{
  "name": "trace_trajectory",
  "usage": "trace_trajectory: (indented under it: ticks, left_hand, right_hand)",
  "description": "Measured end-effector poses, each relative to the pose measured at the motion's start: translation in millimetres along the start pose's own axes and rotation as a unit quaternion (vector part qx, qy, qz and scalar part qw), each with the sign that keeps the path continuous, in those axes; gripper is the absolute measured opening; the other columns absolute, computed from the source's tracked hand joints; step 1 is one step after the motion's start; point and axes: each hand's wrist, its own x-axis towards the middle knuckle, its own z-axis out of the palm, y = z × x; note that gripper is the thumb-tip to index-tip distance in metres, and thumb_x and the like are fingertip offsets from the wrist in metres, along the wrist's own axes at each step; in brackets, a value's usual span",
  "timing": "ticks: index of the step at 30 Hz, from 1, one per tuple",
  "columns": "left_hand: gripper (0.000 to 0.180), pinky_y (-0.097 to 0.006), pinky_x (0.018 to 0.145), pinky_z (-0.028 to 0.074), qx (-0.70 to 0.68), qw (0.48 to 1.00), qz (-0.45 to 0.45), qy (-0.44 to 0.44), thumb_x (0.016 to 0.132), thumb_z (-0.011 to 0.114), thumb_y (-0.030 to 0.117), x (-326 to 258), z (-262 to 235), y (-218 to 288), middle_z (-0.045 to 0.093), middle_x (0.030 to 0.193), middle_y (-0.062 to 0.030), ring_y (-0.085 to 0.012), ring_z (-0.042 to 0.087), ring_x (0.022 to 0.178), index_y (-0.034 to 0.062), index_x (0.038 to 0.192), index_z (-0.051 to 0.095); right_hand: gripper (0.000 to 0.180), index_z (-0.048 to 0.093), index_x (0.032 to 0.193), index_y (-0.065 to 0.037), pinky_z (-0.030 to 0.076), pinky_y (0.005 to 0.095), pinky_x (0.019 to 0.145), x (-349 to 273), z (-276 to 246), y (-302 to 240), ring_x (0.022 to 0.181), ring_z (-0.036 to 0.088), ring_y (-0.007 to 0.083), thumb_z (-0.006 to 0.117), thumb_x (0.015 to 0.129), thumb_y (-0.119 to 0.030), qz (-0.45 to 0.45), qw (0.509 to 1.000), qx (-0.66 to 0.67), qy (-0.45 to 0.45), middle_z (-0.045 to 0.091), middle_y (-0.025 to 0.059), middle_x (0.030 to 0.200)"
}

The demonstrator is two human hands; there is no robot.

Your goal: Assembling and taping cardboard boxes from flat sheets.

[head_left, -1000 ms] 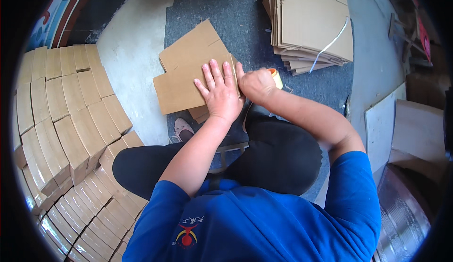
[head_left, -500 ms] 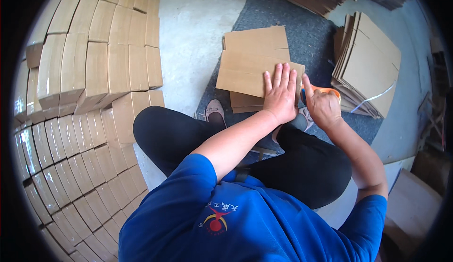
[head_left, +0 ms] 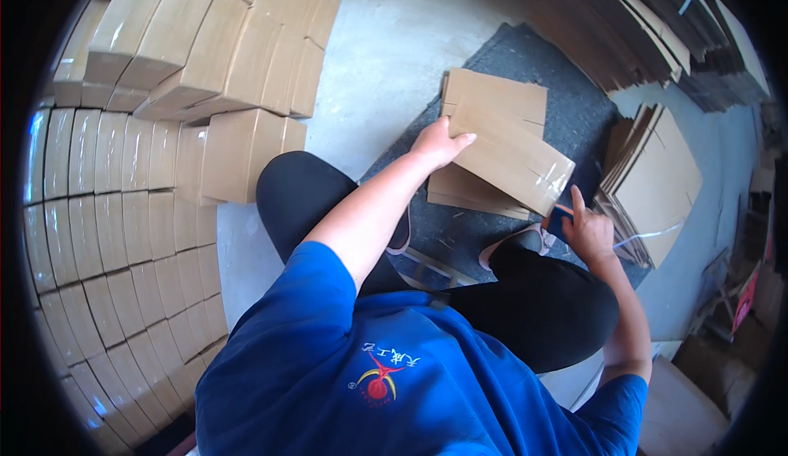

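A folded brown carton (head_left: 509,152) lies slanted over other flat cardboard pieces (head_left: 501,85), with shiny clear tape (head_left: 555,178) across its right end. My left hand (head_left: 441,142) grips the carton's left end, thumb on top and fingers beneath. Close to the taped end, my right hand (head_left: 591,230) is closed around an orange and blue tape dispenser (head_left: 560,221), its index finger pointing outward. Most of the dispenser is hidden by the hand.
Stacked brown cartons (head_left: 123,234) form a wall on the left. A bundle of flat cardboard (head_left: 661,181) with a pale strap leans at the right, on the dark mat (head_left: 513,50). More flat cardboard stacks (head_left: 611,25) stand at the far right.
My left hand has gone from lying flat on the carton to gripping its left end. The carton has turned, and tape now shows on its right end. My right hand has moved nearer me.
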Motion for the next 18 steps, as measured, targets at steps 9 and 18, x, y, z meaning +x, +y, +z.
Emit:
trace_trajectory:
  ticks: [9, 18]
  left_hand:
    - [0.102, -0.063, 0.1, 0.04, -0.136, 0.974, -0.164, -0.083, 0.083, 0.046, 0.078, -10, -64, 89, 0.037, 0.149, -0.0229, -0.0393, 0.041, 0.134, 0.0015, 0.148, 0.03]
    - [0.091, -0.049, 0.107, 0.032, -0.444, 0.83, -0.037, 0.335, 0.084, 0.054, 0.07, -155, -216, 25, 0.045, 0.135, -0.0234, -0.0301, 0.043, 0.128, -0.0028, 0.136, 0.036]
  right_hand:
    - [0.07, 0.049, 0.132, 0.002, 0.052, 0.0464, 0.085, 67, -100, -12, 0.097, 0.065, 0.0407, 0.07, 0.071, -0.026, 0.074, 0.987, 0.078, -0.119, 0.067, 0.0265, 0.099]
    - [0.073, 0.039, 0.142, 0.0, 0.053, 0.0432, 0.065, 146, -240, -192, 0.069, 0.067, 0.0311, 0.067, 0.077, -0.019, -0.163, 0.976, -0.11, 0.094, 0.067, 0.0155, 0.075]
